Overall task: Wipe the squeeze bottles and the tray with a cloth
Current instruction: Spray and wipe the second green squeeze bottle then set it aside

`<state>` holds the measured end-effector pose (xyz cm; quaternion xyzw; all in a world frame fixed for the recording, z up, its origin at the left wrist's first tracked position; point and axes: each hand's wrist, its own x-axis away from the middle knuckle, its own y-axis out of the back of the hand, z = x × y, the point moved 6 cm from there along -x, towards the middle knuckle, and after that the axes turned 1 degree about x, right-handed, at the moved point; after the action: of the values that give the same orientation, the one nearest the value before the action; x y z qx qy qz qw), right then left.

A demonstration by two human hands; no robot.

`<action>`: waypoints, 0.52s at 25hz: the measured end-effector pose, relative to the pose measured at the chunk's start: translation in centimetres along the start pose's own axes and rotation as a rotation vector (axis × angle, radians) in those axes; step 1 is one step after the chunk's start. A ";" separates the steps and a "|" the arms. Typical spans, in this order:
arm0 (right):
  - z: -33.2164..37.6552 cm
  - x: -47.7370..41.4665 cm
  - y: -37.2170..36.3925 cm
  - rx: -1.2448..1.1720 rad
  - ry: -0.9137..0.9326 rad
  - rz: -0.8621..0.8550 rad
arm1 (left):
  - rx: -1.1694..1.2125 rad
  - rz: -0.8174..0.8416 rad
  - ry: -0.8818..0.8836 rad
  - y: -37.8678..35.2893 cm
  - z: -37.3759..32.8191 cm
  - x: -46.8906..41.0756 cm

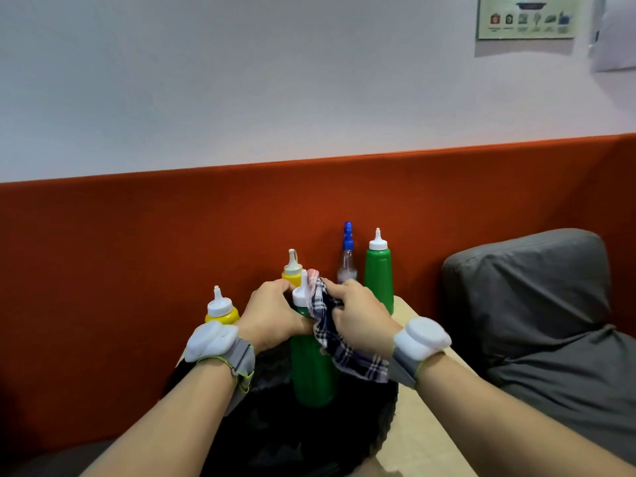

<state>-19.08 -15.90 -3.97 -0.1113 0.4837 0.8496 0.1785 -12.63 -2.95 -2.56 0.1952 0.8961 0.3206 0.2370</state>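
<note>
The near green squeeze bottle (pixel 315 370) stands upright at centre, its base over the black tray (pixel 309 442). The left hand (pixel 272 318) grips it just below the white cap. The right hand (pixel 358 318) clutches one checked cloth (pixel 354 361) against the bottle's upper right side.

There are four squeeze bottles, two green and two yellow. The second green bottle (pixel 378 273) stands far right, one yellow bottle (pixel 292 273) is behind the hands, and the other yellow bottle (pixel 222 313) is left. One clear bottle (pixel 347 266) with a blue top stands just left of the far green one. A beige table (pixel 423 425) holds the tray, and a grey cushion (pixel 537 304) lies right.
</note>
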 end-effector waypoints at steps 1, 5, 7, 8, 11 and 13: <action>-0.3 0.6 -0.7 0.004 0.007 0.018 | -0.013 -0.015 0.010 0.0 0.0 0.0; -1.5 1.3 -1.2 -0.003 -0.055 0.027 | 0.035 -0.028 0.005 -0.1 -0.1 0.4; -1.2 1.2 -1.7 -0.018 -0.081 0.064 | 0.007 -0.028 -0.005 -0.2 -0.4 0.5; -1.4 1.4 -2.2 -0.013 -0.091 0.096 | 0.000 -0.025 -0.005 -0.1 -0.4 0.5; -3.6 1.1 -2.2 -0.057 -0.124 0.092 | -0.012 0.103 0.024 -0.1 0.1 0.5; -3.1 1.0 -0.7 -0.146 -0.111 0.035 | 0.043 0.225 0.028 -0.2 0.5 0.3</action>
<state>-19.61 -18.05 -6.48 -0.0681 0.4116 0.8905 0.1814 -12.70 -2.69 -3.12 0.2951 0.8784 0.3284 0.1829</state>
